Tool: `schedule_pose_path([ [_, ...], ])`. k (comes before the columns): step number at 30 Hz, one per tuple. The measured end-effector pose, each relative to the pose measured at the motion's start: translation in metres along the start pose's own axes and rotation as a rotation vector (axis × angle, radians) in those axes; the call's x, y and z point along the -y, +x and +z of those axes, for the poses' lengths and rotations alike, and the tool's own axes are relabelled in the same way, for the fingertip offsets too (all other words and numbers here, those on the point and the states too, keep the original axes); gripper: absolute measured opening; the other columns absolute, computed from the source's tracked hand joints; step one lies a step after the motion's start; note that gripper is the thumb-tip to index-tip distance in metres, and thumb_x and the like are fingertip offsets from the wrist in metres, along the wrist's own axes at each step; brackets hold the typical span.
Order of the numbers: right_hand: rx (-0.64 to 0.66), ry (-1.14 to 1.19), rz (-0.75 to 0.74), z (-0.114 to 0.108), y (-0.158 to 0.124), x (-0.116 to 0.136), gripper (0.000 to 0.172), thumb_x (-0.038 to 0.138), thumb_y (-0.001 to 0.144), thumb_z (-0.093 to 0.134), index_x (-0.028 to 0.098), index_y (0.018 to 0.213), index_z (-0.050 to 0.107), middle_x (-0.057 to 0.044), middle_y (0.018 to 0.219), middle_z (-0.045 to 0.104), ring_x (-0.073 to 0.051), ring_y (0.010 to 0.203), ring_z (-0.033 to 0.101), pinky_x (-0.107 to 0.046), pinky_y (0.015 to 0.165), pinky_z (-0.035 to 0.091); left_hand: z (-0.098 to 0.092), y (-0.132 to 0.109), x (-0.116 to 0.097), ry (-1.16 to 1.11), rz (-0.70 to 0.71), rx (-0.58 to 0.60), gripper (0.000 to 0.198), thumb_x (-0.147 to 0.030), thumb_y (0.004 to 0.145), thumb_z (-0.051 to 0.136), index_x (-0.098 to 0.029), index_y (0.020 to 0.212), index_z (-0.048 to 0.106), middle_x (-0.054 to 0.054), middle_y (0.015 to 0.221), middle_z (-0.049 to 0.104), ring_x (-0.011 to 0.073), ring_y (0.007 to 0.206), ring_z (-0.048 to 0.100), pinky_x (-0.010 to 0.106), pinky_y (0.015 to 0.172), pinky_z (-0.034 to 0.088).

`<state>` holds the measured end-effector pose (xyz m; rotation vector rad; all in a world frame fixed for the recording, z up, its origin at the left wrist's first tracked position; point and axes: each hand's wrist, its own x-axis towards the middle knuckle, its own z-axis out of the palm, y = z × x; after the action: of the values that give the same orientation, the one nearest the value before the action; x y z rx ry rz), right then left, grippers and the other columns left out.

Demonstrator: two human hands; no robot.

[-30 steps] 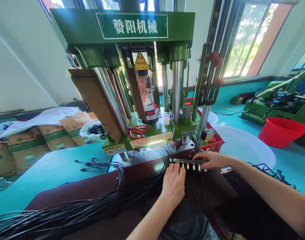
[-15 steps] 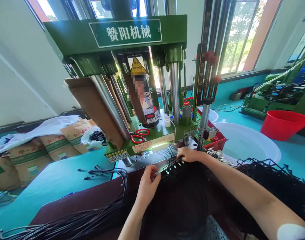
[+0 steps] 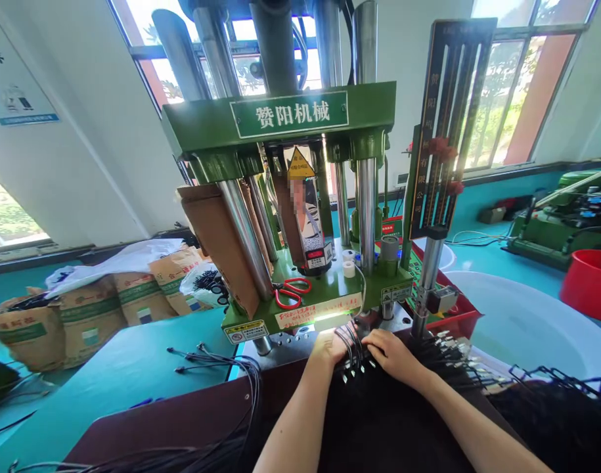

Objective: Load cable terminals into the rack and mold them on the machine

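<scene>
Thin black cables point(image 3: 350, 343) with metal tips point(image 3: 353, 377) bend over the front edge of a green press point(image 3: 342, 303). My left hand point(image 3: 328, 346) reaches in at that edge, palm turned up. The cables lie across its fingers, which look curled round them and are partly hidden. Close beside it on the right is my right hand point(image 3: 389, 353), knuckles up. Its fingers are closed at the side of the cables; whatever they pinch is too small to make out. Under the press's lower plate shows a metal mould plate point(image 3: 288, 348).
Red-handled scissors point(image 3: 293, 293) lie on the press beside a cardboard sheet point(image 3: 221, 246). More black cables point(image 3: 253, 374) hang at the left. A pile of metal-tipped cables point(image 3: 452, 361) lies on the right, near a white tub point(image 3: 521, 309) and a red bucket point(image 3: 593, 282).
My left hand has moved right and forward from in front of the press to the cables, turning palm up. My right hand stays near the cables. The view has shifted.
</scene>
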<state>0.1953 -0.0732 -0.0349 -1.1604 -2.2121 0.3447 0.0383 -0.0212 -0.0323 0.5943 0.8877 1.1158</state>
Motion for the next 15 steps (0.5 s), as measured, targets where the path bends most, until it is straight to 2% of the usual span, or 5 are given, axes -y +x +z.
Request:
schedule_pose_path([
  [4,0.006,0.024,0.006,0.002,0.0,-0.001,0.024,0.015,0.083,0.04,0.019,0.088,0.063,-0.005,0.08,0.061,-0.018,0.079,0.056,-0.03,0.075,0.043,0.0,-0.002,0.01,-0.143,-0.11,-0.013,0.016,-0.007,0.076,0.044,-0.008,0.068,0.058,0.011,0.073,0.061,0.0167,0.065,0.06,0.032,0.067,0.049],
  [8,0.008,0.076,0.033,0.003,-0.001,-0.004,0.023,0.016,0.083,0.04,0.018,0.088,0.063,-0.006,0.082,0.061,-0.018,0.081,0.056,-0.031,0.076,0.043,-0.002,-0.005,0.014,-0.223,-0.097,-0.062,0.015,-0.004,0.076,0.046,-0.009,0.073,0.059,0.006,0.067,0.061,0.0122,0.06,0.058,0.024,0.062,0.047],
  [15,0.036,0.087,0.045,0.003,-0.002,-0.005,0.023,0.016,0.083,0.04,0.019,0.089,0.062,-0.006,0.084,0.061,-0.019,0.082,0.056,-0.032,0.076,0.043,-0.001,-0.004,0.011,-0.238,-0.078,-0.098,0.018,-0.001,0.075,0.048,-0.012,0.081,0.061,0.003,0.059,0.06,0.0122,0.054,0.056,0.023,0.056,0.046],
])
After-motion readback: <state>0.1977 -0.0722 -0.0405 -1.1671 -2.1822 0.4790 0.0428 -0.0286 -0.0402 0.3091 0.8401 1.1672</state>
